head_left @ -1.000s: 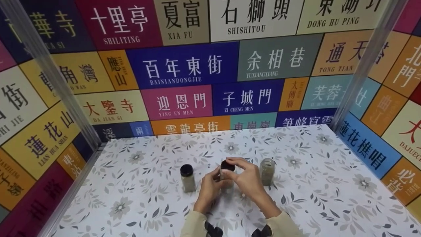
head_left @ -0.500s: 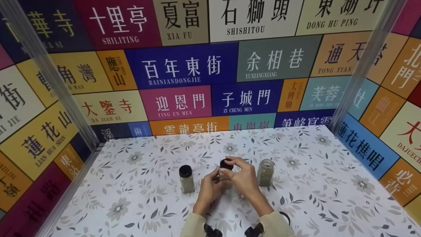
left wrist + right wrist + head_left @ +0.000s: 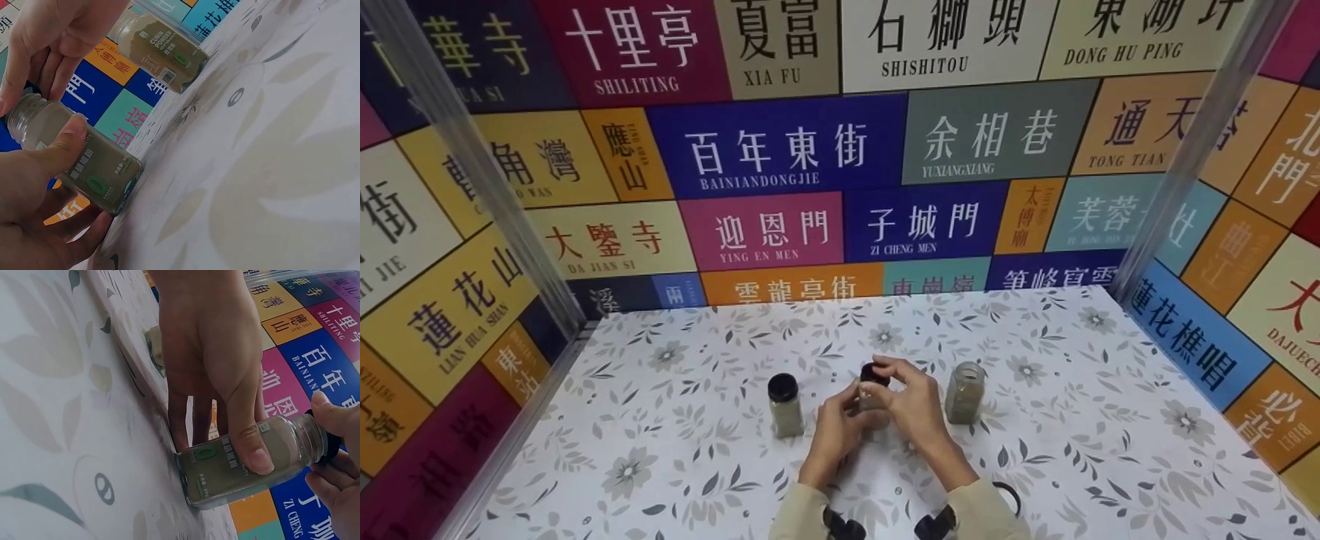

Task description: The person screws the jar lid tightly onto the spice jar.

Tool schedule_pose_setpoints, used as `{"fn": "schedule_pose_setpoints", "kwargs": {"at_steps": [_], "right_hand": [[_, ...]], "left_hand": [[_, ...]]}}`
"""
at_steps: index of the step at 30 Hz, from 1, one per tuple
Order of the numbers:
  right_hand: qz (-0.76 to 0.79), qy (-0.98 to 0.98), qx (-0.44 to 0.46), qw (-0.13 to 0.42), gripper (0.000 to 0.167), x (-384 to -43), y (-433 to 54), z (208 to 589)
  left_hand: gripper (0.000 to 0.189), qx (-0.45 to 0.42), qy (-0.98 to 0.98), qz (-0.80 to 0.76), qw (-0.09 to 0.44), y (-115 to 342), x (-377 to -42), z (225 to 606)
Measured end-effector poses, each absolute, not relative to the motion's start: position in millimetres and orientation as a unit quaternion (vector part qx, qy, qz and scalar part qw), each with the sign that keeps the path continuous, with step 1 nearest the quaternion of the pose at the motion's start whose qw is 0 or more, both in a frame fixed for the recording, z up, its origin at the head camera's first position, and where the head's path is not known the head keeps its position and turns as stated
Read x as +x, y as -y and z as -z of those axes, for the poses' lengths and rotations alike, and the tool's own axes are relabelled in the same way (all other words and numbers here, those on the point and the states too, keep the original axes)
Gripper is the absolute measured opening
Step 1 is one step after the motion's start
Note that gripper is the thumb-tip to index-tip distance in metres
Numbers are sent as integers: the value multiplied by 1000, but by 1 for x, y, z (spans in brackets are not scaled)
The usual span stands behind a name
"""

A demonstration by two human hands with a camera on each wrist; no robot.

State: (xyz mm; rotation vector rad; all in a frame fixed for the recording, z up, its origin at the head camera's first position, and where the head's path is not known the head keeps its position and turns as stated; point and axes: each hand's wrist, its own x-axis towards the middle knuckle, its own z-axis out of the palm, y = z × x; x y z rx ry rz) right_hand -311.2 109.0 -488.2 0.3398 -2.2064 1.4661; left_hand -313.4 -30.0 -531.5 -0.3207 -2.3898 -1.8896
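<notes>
Near the middle of the table, my left hand (image 3: 834,431) grips the body of a square glass spice jar (image 3: 253,458) holding brownish powder. Its thumb lies across the label in both wrist views. My right hand (image 3: 915,405) pinches the black screw cap (image 3: 332,443) at the jar's mouth; glass threads show beside the cap. The jar's base meets the tabletop. Left of the hands stands a jar with a black cap (image 3: 784,388). To their right is an uncapped jar (image 3: 965,397), whose label reads cumin powder in the left wrist view.
A white cloth with grey leaves and flowers covers the table (image 3: 697,465). Behind it and at both sides rise walls of coloured name panels (image 3: 780,146), with clear corner strips (image 3: 1170,180). A thin dark loop (image 3: 1008,498) lies by the right sleeve.
Both hands stay on the same jar and cap, with only slight shifts. The right forearm has drawn a little to the left, and a dark loop now shows beside its sleeve.
</notes>
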Motion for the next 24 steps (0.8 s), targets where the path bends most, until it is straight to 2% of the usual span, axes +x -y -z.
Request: {"fn": "schedule_pose_setpoints", "kwargs": {"at_steps": [14, 24], "right_hand": [[-525, 803, 157, 234, 27, -313, -108, 495], [-509, 810, 159, 245, 28, -313, -109, 495]], "left_hand": [[57, -116, 785, 605, 62, 31, -316, 534], [59, -108, 784, 609, 53, 29, -315, 535]]}}
